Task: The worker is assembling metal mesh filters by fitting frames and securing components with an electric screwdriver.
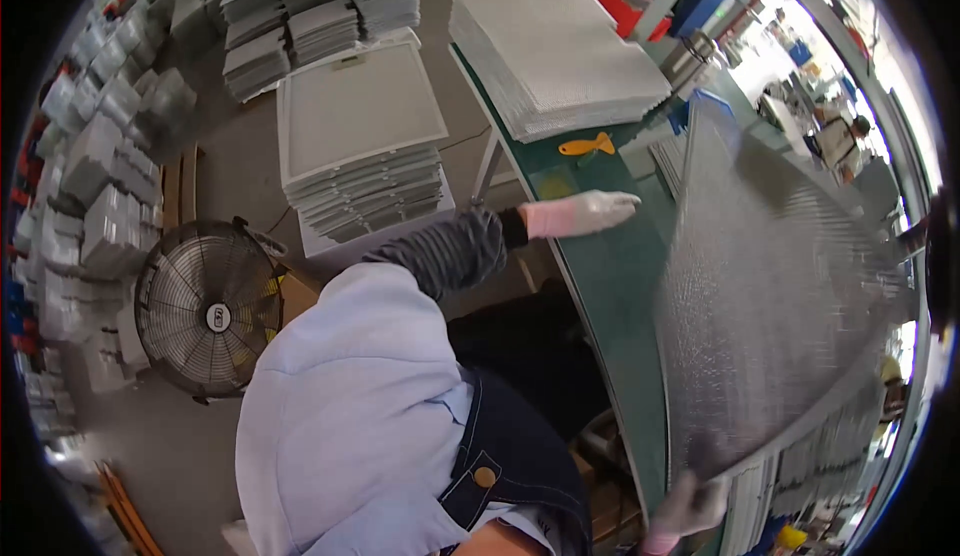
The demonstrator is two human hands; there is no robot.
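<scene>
My left hand [585,216], in a white and pink glove, is stretched out flat over the green tabletop [615,281], with nothing in it. A large grey mesh panel [770,286] stands tilted over the right side of the table, smeared by motion. Its near lower corner is gripped by my gloved right hand [693,508], which is also blurred. A gap of bare tabletop lies between my left hand and the panel. Just beyond the left hand is a yellow-orange scraper [587,145] lying on the table.
A stack of white sheets [560,56] covers the table's far end. Framed filter panels [365,121] are piled on the left, near a black floor fan [210,311]. More panels [820,471] stand in a row at the right. A red bin [630,11] sits behind.
</scene>
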